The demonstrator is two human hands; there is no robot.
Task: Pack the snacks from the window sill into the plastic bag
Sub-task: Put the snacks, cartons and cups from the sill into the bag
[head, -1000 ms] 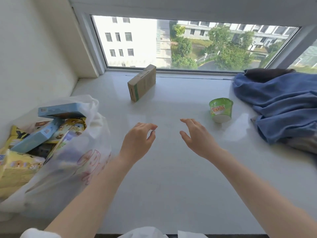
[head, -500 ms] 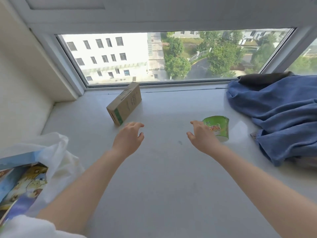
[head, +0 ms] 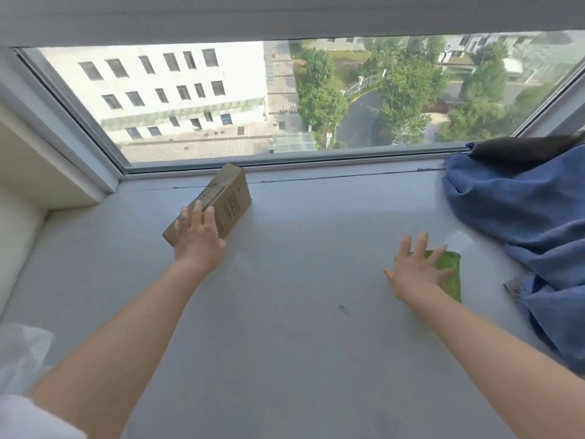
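A brown cardboard snack box (head: pixel 226 198) stands on its long edge on the white window sill (head: pixel 300 312), near the glass. My left hand (head: pixel 198 232) lies over its near end, fingers reaching across the top edge. A green snack cup (head: pixel 448 274) stands at the right of the sill. My right hand (head: pixel 414 270) is spread over its top, fingers straight and apart. Only a corner of the white plastic bag (head: pixel 22 353) shows at the lower left edge.
A crumpled blue cloth (head: pixel 522 229) with a dark piece on top lies at the right end of the sill, close to the cup. The window frame (head: pixel 285 163) runs along the back, and a wall corner (head: pixel 38 172) closes the left side.
Both hands have reached forward: the left from open sill onto the box, the right onto the green cup. The view has tilted up, and the bag has slid almost out of frame.
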